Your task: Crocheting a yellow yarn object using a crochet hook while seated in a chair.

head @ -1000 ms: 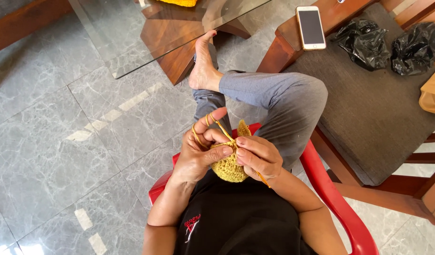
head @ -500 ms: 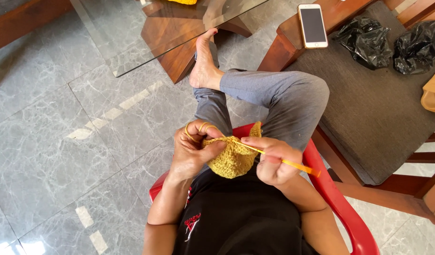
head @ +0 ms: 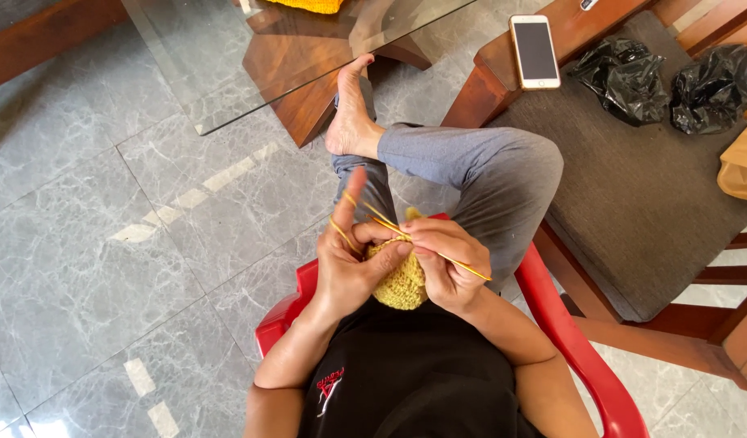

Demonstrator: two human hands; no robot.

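While the grey marble floor [head: 106, 268] takes up the whole left half of the view and lies bare and open, the work sits at the centre, above a red plastic chair [head: 568, 341]. One glass-topped desk [head: 227, 57] reaches in from the top, its near edge slanting over a wooden base, and one bare foot [head: 351, 113] rests just beside that base. The left hand [head: 345, 264] has its index finger raised straight up with one strand of yellow yarn [head: 341, 231] looped over it; the remaining fingers are curled closed against one lump of yellow crochet work [head: 402, 284], pinching its upper edge. Touching it from the other side, the right hand [head: 446, 264] has its fingers closed around one thin yellow crochet hook [head: 458, 264], whose tip points left into the work, though the exact stitch it enters is probably too small to make out. The two hands meet over the work, with one bent knee in grey trousers [head: 487, 174] just beyond them. Further right stands one wooden seat with a dark cushion [head: 649, 219], close against the chair's arm, leaving only a narrow gap. One white phone [head: 535, 51] lies on the seat's wooden armrest near its edge, and two crumpled black plastic bags [head: 624, 77] lie on the cushion's far end.
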